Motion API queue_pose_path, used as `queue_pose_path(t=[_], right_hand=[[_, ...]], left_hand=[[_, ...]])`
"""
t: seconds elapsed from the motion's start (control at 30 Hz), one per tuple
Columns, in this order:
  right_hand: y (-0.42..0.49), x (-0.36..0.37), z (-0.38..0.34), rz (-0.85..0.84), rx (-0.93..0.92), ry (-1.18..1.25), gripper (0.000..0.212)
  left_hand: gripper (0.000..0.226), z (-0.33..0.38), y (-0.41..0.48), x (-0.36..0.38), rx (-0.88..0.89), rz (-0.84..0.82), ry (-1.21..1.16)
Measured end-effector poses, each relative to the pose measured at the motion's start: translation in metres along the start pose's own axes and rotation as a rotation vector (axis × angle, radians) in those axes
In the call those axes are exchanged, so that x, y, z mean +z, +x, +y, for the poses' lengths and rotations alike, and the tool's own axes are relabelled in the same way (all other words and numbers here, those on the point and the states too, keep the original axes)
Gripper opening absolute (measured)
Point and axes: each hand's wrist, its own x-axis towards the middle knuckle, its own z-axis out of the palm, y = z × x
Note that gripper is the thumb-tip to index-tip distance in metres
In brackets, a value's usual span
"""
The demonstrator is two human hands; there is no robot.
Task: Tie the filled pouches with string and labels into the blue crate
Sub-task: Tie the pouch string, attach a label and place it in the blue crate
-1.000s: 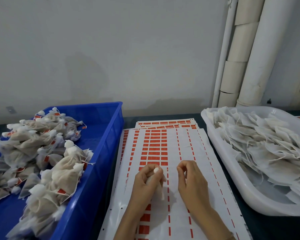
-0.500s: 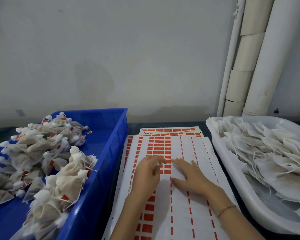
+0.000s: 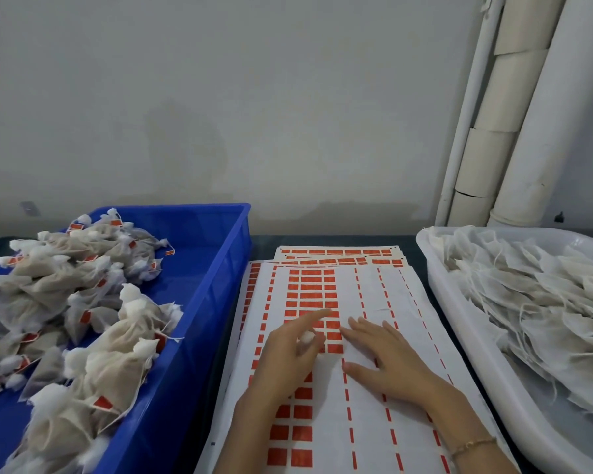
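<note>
A white sheet of red labels (image 3: pixel 322 295) lies in the middle of the table. My left hand (image 3: pixel 290 357) grips a small white pouch (image 3: pixel 307 336) in its curled fingers, with the index finger stretched out onto a red label. My right hand (image 3: pixel 384 357) presses flat on the sheet beside it, fingers straight. The blue crate (image 3: pixel 216 268) at the left holds several tied pouches with red labels (image 3: pixel 93 336). A white tub (image 3: pixel 459 319) at the right holds several untied pouches with loose strings (image 3: pixel 534 295).
More label sheets (image 3: pixel 339 256) lie stacked under the top one. A grey wall stands right behind the table, with white pipes (image 3: pixel 514 131) at the far right corner. The dark table edge shows between crate, sheets and tub.
Both hands have moved forward over the sheet. My right hand went from curled and lifted to flat on the paper. My left index finger has stretched out to the red labels.
</note>
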Motion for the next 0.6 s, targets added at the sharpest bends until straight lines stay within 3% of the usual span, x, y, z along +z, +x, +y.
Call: queue_pose_path(t=[0.13, 0.27, 0.43, 0.6], right_hand=[[-0.003, -0.004, -0.003, -0.021, -0.004, -0.004, 0.067], [-0.005, -0.009, -0.007, -0.025, 0.005, -0.024, 0.067], [-0.005, -0.006, -0.007, 0.004, 0.011, -0.021, 0.068], [-0.003, 0.0, -0.002, 0.045, 0.02, 0.013, 0.068]], left_hand=[[0.034, -0.003, 0.0, 0.001, 0.032, -0.077, 0.004], [0.021, -0.001, 0.004, 0.003, 0.056, 0.0, 0.155], [0.044, -0.01, 0.001, 0.01, 0.025, -0.004, 0.411], [0.046, -0.006, 0.008, 0.012, 0.032, -0.027, 0.516]])
